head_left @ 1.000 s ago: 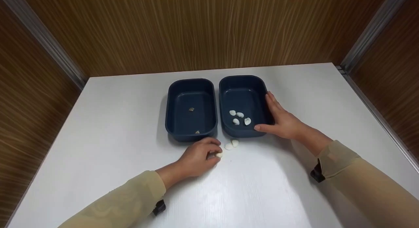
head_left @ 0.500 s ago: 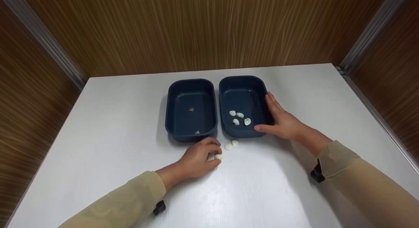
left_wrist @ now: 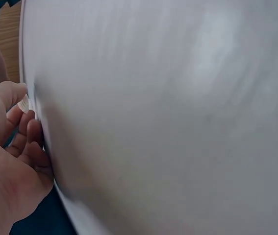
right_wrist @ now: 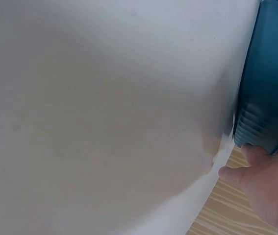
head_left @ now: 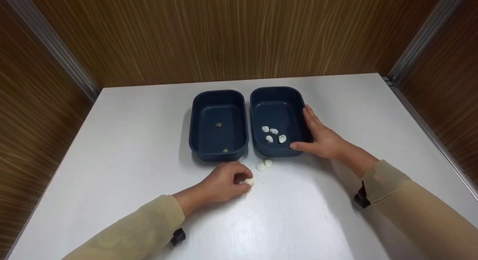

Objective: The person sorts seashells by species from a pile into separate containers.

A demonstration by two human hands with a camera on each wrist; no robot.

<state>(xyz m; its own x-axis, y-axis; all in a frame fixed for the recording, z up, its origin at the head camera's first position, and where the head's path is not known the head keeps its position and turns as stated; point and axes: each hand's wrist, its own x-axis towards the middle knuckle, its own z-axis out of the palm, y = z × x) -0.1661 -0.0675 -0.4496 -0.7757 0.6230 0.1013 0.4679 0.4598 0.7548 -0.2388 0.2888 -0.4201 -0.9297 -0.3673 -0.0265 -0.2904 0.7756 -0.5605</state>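
Note:
In the head view my left hand (head_left: 225, 182) pinches a small white seashell (head_left: 249, 182) between thumb and index finger, low over the white table. The left wrist view shows the shell's ribbed edge (left_wrist: 24, 104) at the fingertips. Just beyond lie two more white shells (head_left: 264, 164) on the table. My right hand (head_left: 324, 140) rests against the near right corner of the right dark blue container (head_left: 277, 112), fingers fairly straight along its side and thumb at the front rim. Several white shells (head_left: 273, 131) lie inside that container.
A matching dark blue container (head_left: 218, 116) stands close on the left, with two small brownish shells (head_left: 218, 124) in it. The white table (head_left: 142, 133) is bounded by a wood-grain panel (head_left: 239, 36) behind and panels at both sides.
My left hand has drawn slightly toward the front with the shell, and its fingers have come away from the left container's front. The right hand and both containers have stayed put.

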